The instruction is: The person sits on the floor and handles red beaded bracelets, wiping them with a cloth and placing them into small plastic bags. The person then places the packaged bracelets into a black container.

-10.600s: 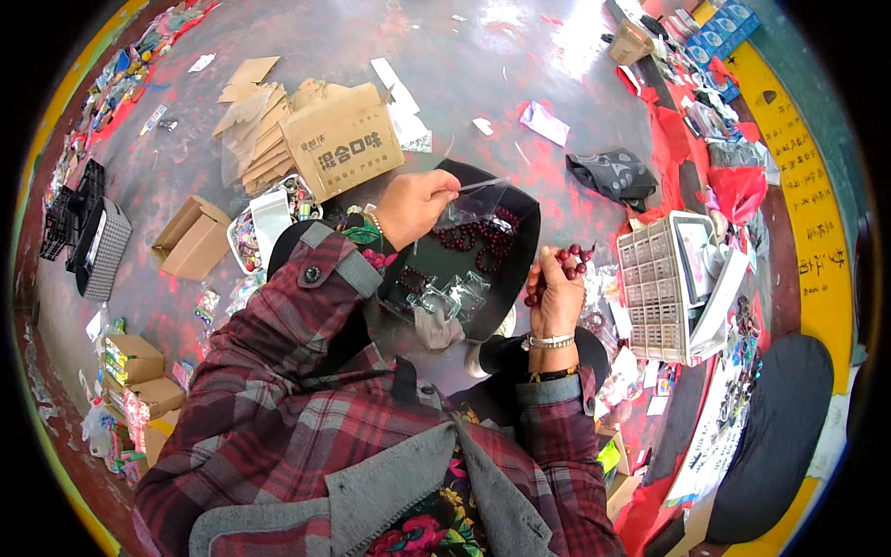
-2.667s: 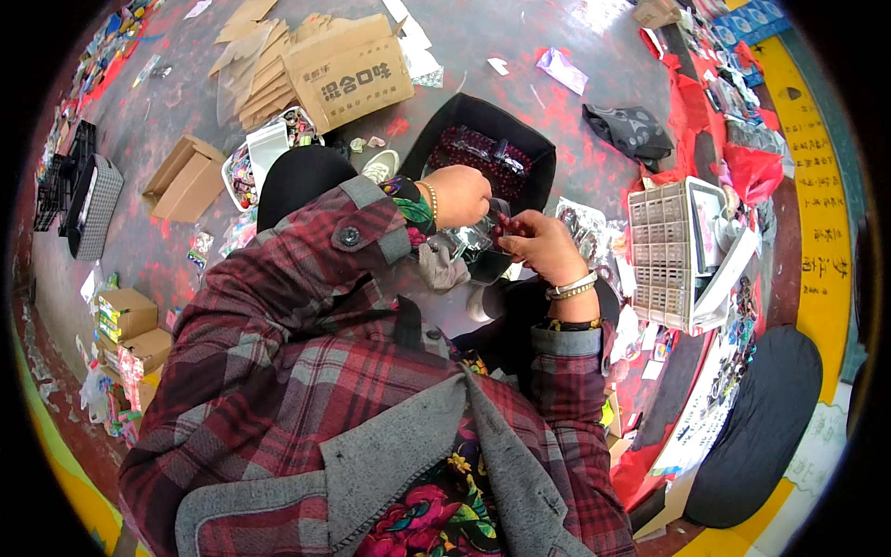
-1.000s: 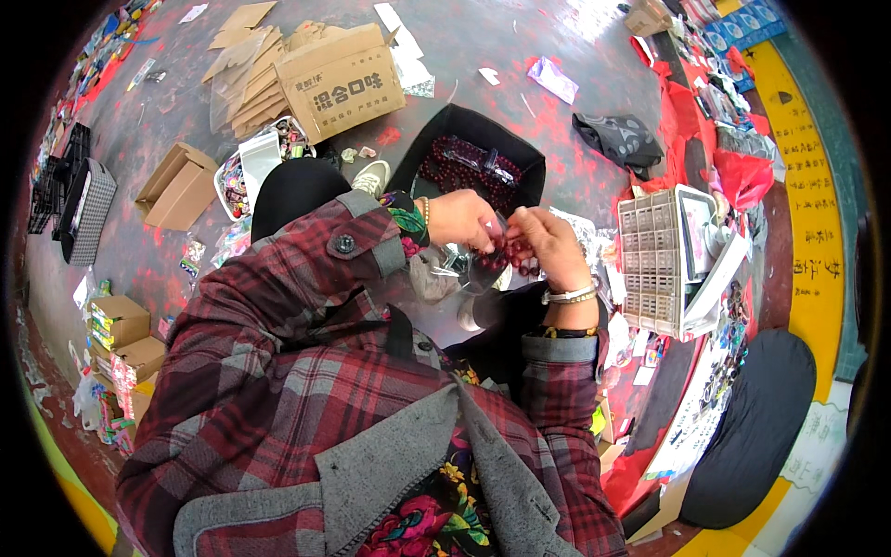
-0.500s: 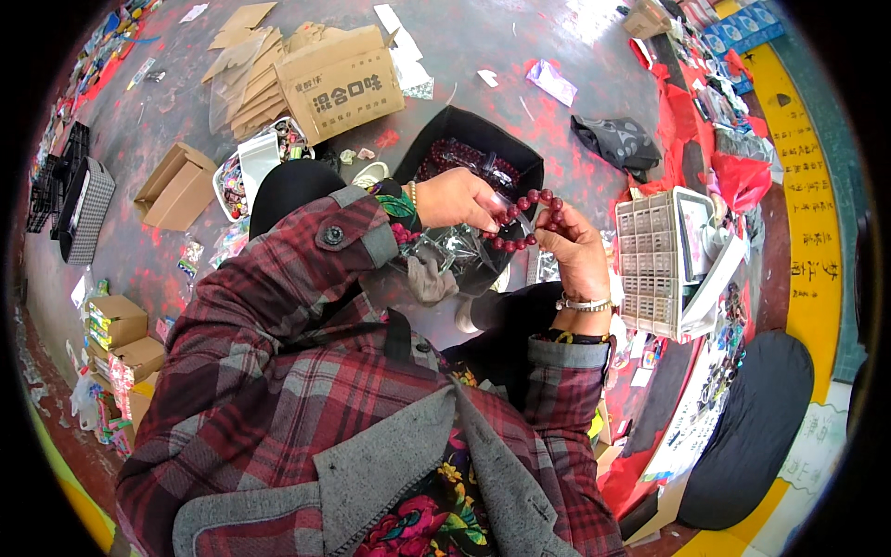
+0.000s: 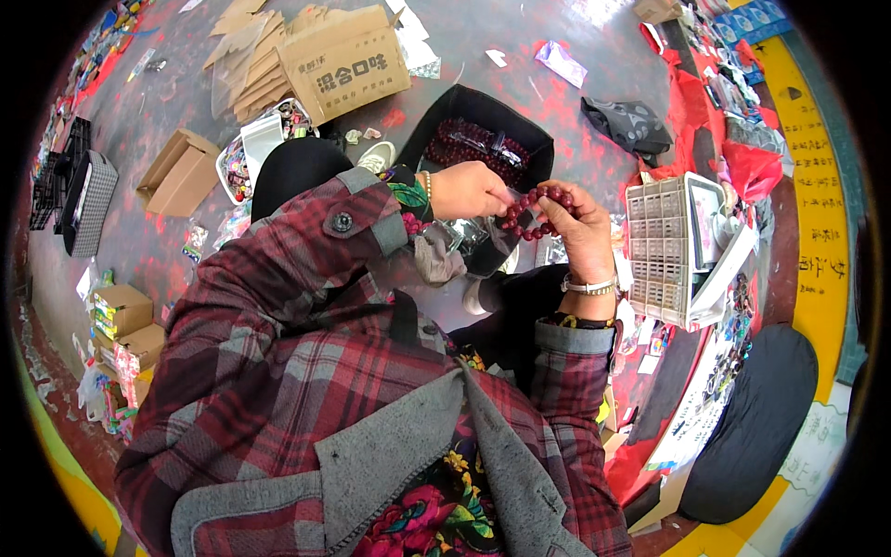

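Observation:
A dark red beaded bracelet (image 5: 531, 223) hangs between my two hands over the near right side of a black fabric box (image 5: 535, 153). My left hand (image 5: 471, 190) pinches the bracelet's left side between thumb and fingers. Wrapped around its right side are the fingers of my right hand (image 5: 581, 232). Inside the box lie more dark red beads (image 5: 473, 147) in clear plastic. Clear plastic wrapping (image 5: 467, 234) and a grey cloth (image 5: 436, 257) are just below my left hand.
A cardboard carton (image 5: 345, 70) and flattened cardboard stand ahead to the left. To my right is a white plastic crate (image 5: 659, 251) holding several things. A dark grey bag (image 5: 626, 127) lies on the floor beyond it. An open brown box (image 5: 179, 174) sits at the left.
The bracelet loop has drawn together and moved slightly right, and my right fingers cover more of it. My left hand has moved a little right and up, still at the bracelet.

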Tool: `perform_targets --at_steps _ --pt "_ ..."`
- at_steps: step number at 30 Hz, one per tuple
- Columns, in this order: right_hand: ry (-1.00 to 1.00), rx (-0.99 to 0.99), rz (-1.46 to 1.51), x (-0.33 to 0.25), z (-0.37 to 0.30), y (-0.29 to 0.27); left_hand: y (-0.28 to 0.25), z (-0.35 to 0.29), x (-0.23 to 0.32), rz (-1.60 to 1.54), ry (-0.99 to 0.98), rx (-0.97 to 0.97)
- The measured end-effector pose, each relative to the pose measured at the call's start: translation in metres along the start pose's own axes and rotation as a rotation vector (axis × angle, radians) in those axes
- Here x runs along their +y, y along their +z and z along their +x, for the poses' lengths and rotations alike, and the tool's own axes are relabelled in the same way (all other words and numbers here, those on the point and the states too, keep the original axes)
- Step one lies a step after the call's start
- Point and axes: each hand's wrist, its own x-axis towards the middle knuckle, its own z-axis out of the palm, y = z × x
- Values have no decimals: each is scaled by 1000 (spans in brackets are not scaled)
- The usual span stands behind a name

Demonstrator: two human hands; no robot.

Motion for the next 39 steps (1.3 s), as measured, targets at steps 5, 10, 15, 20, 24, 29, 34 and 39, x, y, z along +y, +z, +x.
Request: perform_targets --at_steps 5,10,15,20,24,29,34,39 --pt "-110 -99 -117 0 -4 2 4 -1 11 -329 -219 14" --pt "-99 -166 -214 6 -3 -1 0 -1 11 -203 -175 -56" --pt "-67 -108 -190 5 -4 2 0 1 12 -285 -309 -35" --pt "-345 64 -517 -4 -5 3 1 2 9 -513 -352 52" --pt "-190 221 -480 7 -4 0 2 2 8 -525 -343 95" --pt "-82 273 -333 8 -1 3 2 5 -4 -209 -82 185" --pt "-53 290 -195 0 -4 4 -10 6 3 0 -99 187" --pt "-32 270 -185 -5 -6 4 -18 5 17 131 -96 178"
